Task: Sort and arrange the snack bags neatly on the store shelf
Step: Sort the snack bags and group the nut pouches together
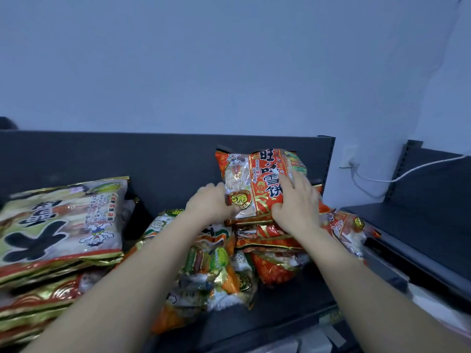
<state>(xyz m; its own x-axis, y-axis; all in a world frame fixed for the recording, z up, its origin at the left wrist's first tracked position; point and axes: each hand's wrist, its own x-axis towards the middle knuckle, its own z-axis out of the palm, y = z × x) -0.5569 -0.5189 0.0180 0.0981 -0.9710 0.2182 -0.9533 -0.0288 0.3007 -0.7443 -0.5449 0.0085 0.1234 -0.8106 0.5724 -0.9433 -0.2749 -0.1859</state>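
Observation:
A red snack bag (254, 179) with black characters leans against the dark back panel, on top of a stack of red bags (270, 238). My left hand (209, 202) grips its lower left edge. My right hand (295, 202) lies on its lower right part, fingers spread over the front and thumb hooked at the bottom edge. A heap of green and orange bags (214, 266) lies under my left forearm. At the left, a stack of large pale green bags (61, 222) lies flat.
The dark shelf (280, 309) has bare floor in front of the red stack. A neighbouring shelf unit (420, 225) stands at the right. A white cable (407, 174) runs from a wall socket (350, 159) behind.

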